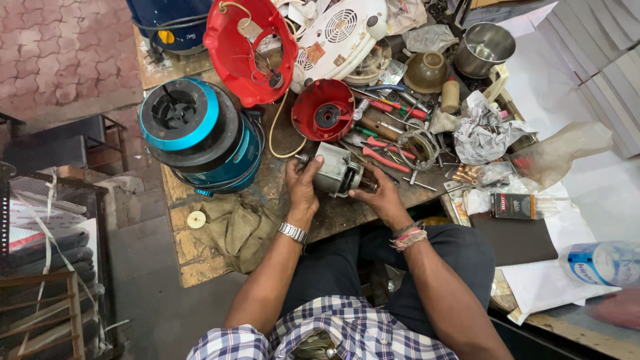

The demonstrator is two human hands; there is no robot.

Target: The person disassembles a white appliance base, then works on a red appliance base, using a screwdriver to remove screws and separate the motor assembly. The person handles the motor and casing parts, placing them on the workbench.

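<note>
A small dark rectangular packet (517, 205) with a red band lay flat at the right edge of the workbench (200, 250), just beside a plastic water bottle (600, 262) with a blue label lying on white paper; a small tan tag hung on the red plastic housing (248, 50) at the top. The bench was crowded, with open wood showing only along its near edge and left corner, where an olive cloth (233, 230) drooped over the side and a pale round disc (196, 219) sat near the drop. At the middle of that near edge lay the grey metal motor (337, 170), blocky with a short shaft at its left end. The left hand (301, 187) gripped its left end, fingers curled around the casing; the right hand (375, 193) closed its fingers on the darker right end. A glossy blue-and-black cylindrical appliance base (200, 133) stood just left, a round red cap (324, 110) just behind, and red-handled pliers (385, 159) lay among loose tools to the right. A dull steel pot (485, 48) stood at the far right.
</note>
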